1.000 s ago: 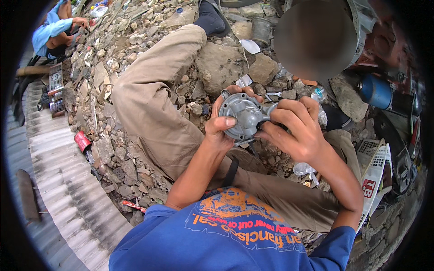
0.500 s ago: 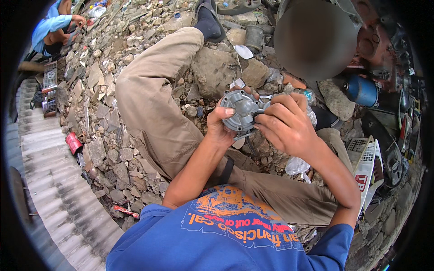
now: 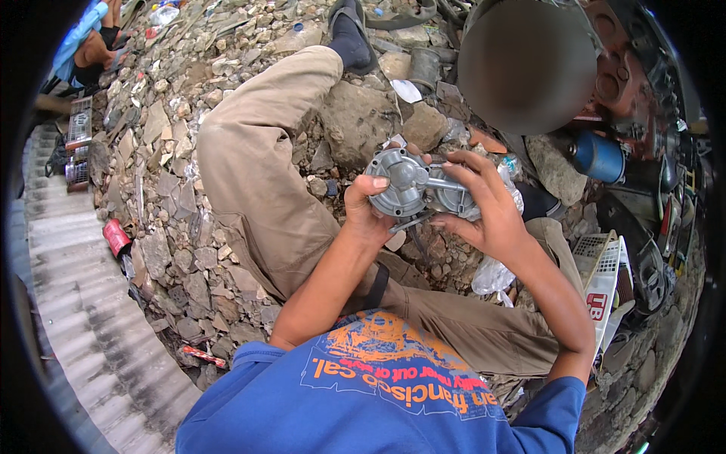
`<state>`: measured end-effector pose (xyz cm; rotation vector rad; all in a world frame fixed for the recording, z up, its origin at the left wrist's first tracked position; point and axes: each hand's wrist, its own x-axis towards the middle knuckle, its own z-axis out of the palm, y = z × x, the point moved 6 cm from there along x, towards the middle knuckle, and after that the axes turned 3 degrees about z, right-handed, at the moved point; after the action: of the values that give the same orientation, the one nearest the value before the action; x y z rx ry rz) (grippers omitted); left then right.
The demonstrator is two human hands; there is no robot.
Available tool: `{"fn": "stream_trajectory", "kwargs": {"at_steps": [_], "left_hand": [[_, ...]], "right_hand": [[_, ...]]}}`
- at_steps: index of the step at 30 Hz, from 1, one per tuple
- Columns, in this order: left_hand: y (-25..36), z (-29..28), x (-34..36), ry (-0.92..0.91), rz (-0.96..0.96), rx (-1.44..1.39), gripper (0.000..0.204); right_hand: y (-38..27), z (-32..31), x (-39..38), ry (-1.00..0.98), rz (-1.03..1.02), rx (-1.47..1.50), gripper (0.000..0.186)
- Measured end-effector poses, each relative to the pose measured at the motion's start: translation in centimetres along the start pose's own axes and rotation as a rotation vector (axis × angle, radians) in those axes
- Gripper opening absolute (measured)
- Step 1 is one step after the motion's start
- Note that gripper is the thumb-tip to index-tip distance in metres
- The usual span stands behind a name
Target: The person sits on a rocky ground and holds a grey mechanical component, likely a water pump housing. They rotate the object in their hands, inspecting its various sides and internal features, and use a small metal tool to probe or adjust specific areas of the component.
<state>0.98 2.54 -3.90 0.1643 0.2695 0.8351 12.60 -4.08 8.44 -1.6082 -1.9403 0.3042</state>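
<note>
A grey cast-metal part [image 3: 398, 181] is held up between my two hands over my lap. It has a round bolted cover, and a short tube runs from it towards a second round section [image 3: 452, 198]. My left hand [image 3: 366, 206] grips the left housing, thumb across its face and the other fingers mostly hidden behind it. Around the right section my right hand [image 3: 488, 203] is curved, its fingers above and its thumb below. A thin dark lever or bracket [image 3: 411, 222] sticks out beneath the part.
Rubble and stones [image 3: 170, 250] cover the ground. Corrugated sheeting [image 3: 68, 257] lies at left, with a red can [image 3: 116, 238] beside it. A blue canister [image 3: 599, 157], a white plastic basket [image 3: 605, 284] and reddish machinery [image 3: 616, 76] stand at right. Another person [image 3: 87, 49] sits far left.
My right hand has opened out from a pinch beside the part to a wider hold around its right section. The second round section now shows. The other person's hands have moved away.
</note>
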Motion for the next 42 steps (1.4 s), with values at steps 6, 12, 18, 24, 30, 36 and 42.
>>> {"fn": "stream_trajectory", "kwargs": {"at_steps": [6, 12, 18, 24, 30, 36, 42], "left_hand": [[0.1, 0.0, 0.2, -0.068, -0.043, -0.036, 0.065], [0.2, -0.1, 0.3, -0.058, -0.05, -0.009, 0.067], [0.1, -0.8, 0.5, -0.009, -0.08, 0.059, 0.064], [-0.2, -3.6, 1.1, 0.237, -0.023, 0.039, 0.061], [2.7, -6.7, 1.6, 0.48, 0.125, 0.007, 0.053], [4.6, -7.9, 1.9, 0.441, 0.218, 0.047, 0.049], [5.0, -8.8, 1.6, 0.469, 0.251, 0.062, 0.048]], "right_hand": [[0.3, 0.8, 0.2, -0.047, -0.039, 0.055, 0.055], [0.9, 1.3, 0.0, -0.062, -0.02, 0.085, 0.055], [2.1, 2.3, -0.1, -0.097, 0.041, 0.125, 0.056], [5.8, 3.9, -0.3, 0.035, 0.079, 0.219, 0.056], [16.5, 9.1, -4.5, -0.141, 0.455, 0.022, 0.043], [18.1, 16.6, -14.2, -0.383, 0.451, -0.12, 0.026], [16.8, 18.5, -14.0, -0.312, 0.414, -0.151, 0.03]]}}
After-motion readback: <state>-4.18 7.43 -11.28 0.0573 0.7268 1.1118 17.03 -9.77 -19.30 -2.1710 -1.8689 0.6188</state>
